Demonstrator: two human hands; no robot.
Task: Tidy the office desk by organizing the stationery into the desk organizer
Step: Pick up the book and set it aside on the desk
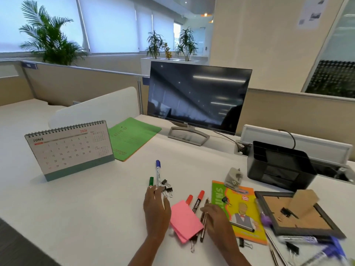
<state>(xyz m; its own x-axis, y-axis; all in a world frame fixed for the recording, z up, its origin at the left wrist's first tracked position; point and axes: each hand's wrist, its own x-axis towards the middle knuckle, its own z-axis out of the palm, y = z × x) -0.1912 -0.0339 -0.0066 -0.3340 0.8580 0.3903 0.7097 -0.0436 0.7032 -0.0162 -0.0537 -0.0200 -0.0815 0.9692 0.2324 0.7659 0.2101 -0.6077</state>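
Note:
A black desk organizer [278, 166] stands at the right of the white desk. My left hand [156, 210] lies flat with fingers apart, its tips touching a blue-capped marker [158, 172] and a green-capped marker [151, 181]. Black binder clips [166, 187] lie beside them. A pink sticky-note pad [185, 220] sits between my hands, partly covering two red-capped markers [198, 201] and a dark pencil [204, 219]. My right hand [218, 223] rests open next to the pencil, holding nothing.
A June desk calendar [69, 150] and a green folder [132, 137] stand at the left, a dark monitor [197, 98] behind. A yellow booklet [243, 212], a face-down picture frame [295, 214], a grey stapler [233, 178] and more pens and clips lie at the right.

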